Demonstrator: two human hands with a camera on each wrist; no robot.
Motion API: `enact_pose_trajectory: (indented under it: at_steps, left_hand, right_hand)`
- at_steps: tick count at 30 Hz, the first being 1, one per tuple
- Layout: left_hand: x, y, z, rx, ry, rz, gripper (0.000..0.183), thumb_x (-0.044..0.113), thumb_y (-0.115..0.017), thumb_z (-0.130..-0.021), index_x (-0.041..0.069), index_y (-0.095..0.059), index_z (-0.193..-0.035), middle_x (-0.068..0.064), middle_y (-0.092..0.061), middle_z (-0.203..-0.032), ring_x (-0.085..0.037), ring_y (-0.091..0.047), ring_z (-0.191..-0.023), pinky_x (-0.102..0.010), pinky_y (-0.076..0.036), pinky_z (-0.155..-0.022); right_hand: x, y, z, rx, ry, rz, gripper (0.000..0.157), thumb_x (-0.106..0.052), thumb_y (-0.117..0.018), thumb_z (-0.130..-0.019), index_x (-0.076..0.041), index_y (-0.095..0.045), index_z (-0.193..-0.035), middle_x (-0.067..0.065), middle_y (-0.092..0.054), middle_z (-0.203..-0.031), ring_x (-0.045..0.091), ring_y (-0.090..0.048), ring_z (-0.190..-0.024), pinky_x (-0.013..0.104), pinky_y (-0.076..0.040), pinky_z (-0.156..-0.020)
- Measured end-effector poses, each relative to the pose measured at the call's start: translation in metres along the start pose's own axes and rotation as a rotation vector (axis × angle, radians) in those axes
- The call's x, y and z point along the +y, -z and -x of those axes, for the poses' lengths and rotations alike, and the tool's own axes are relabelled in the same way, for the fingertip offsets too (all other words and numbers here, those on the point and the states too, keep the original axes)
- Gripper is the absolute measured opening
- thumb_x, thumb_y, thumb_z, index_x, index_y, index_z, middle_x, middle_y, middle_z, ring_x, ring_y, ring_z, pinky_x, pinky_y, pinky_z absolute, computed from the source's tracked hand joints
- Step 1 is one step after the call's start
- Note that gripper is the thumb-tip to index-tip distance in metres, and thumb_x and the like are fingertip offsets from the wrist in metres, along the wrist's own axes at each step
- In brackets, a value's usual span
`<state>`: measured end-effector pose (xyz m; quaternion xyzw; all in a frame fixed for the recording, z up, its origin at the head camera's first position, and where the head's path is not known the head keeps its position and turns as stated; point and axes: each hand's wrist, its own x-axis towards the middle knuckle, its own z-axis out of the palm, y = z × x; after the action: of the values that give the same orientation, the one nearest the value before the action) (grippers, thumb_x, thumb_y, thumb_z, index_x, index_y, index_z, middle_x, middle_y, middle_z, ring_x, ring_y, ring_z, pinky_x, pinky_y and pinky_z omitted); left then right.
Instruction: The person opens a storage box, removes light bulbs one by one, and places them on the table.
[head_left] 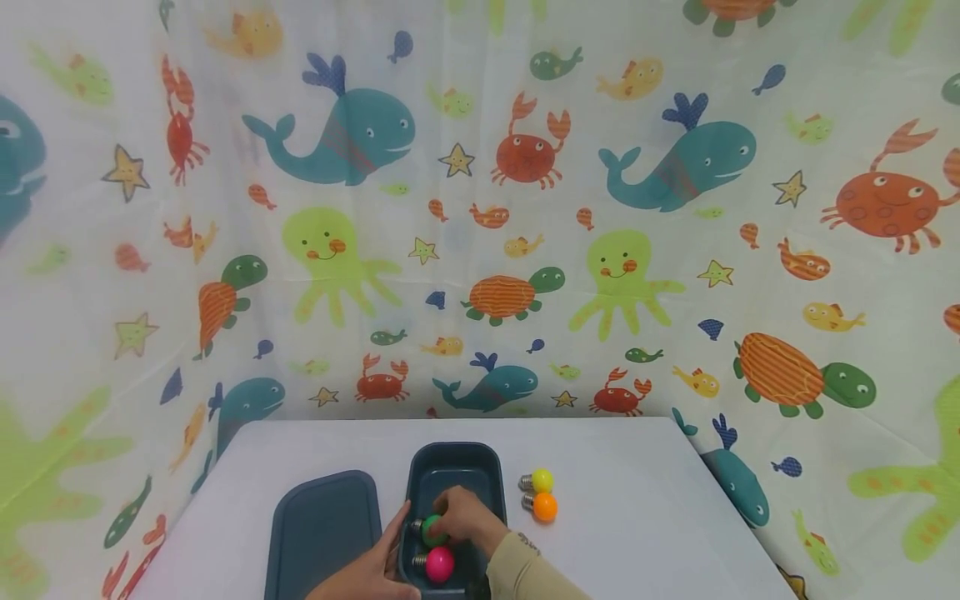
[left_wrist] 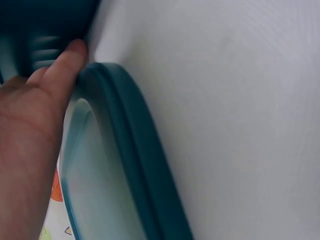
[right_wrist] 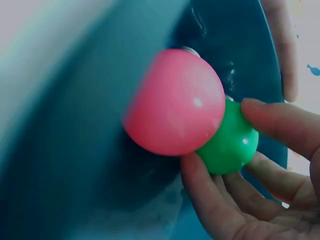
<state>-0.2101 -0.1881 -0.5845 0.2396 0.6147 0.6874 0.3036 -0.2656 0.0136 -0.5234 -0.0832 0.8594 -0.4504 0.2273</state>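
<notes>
beige-sleeved right hand (head_left: 468, 515), fingers curled bulb-wide, grips a green bulb (head_left: 431, 536) inside the tub (head_left: 453, 476), midway between side edges of the surface (head_left: 622, 500); left hand (head_left: 369, 572), fingers straight along the tub's wall, likely steadies it.

Green bulb (head_left: 432, 532): globe partly covered by the right grip (head_left: 471, 518); in the right wrist view, overlapped by the pink bulb (head_left: 439, 565), screw base mostly hidden.
Pink bulb: one side lost behind a blurred wall of the box (head_left: 454, 454) in that view.
Box: near end cut off by head view's lower edge.
Lid (head_left: 326, 533): likewise cut off.
Left grip (head_left: 371, 571): cropped at left in its own wrist view.
Sleeve (head_left: 531, 573): cropped below; cuff marking too small to read.
Curtain (head_left: 480, 200): outer prints cropped.
</notes>
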Motion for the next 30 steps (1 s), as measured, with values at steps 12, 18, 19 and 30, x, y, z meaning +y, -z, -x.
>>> enact_pose_trajectory:
  at_steps: [12, 18, 19, 30]
  left_hand:
    - [0.001, -0.003, 0.0, 0.015, -0.013, -0.028, 0.108, 0.012, -0.065, -0.094, 0.014, 0.028, -0.15, -0.029, 0.013, -0.158, -0.041, -0.024, -0.144, -0.043, -0.042, -0.106]
    - [0.001, -0.003, 0.0, 0.018, -0.01, -0.022, 0.109, 0.013, -0.065, -0.094, 0.015, 0.028, -0.15, -0.029, 0.012, -0.158, -0.039, -0.024, -0.144, -0.042, -0.041, -0.106]
    - [0.001, -0.003, 0.001, 0.022, -0.006, -0.022, 0.109, 0.013, -0.065, -0.094, 0.015, 0.028, -0.15, -0.028, 0.011, -0.158, -0.038, -0.025, -0.144, -0.042, -0.041, -0.106]
    - [0.004, -0.006, 0.002, 0.079, 0.019, -0.085, 0.109, 0.015, -0.067, -0.093, 0.017, 0.025, -0.152, -0.025, 0.004, -0.16, -0.034, -0.032, -0.141, -0.042, -0.041, -0.106]
  right_hand:
    - [0.003, 0.015, 0.004, 0.046, 0.05, -0.039, 0.029, -0.004, -0.08, -0.076, 0.002, -0.069, -0.102, 0.007, -0.063, -0.087, 0.018, -0.063, -0.074, 0.033, -0.059, -0.064]
    - [0.012, 0.024, 0.007, 0.062, 0.057, -0.091, 0.027, -0.004, -0.08, -0.077, 0.0, -0.068, -0.101, 0.007, -0.063, -0.088, 0.019, -0.063, -0.074, 0.036, -0.06, -0.067]
    - [0.013, 0.025, 0.007, 0.062, 0.061, -0.101, 0.027, -0.005, -0.08, -0.077, 0.0, -0.068, -0.102, 0.007, -0.063, -0.089, 0.02, -0.063, -0.075, 0.036, -0.06, -0.067]
    - [0.015, 0.043, 0.015, 0.065, 0.107, -0.125, 0.03, -0.009, -0.078, -0.081, 0.0, -0.067, -0.108, 0.008, -0.064, -0.094, 0.021, -0.064, -0.077, 0.037, -0.059, -0.071]
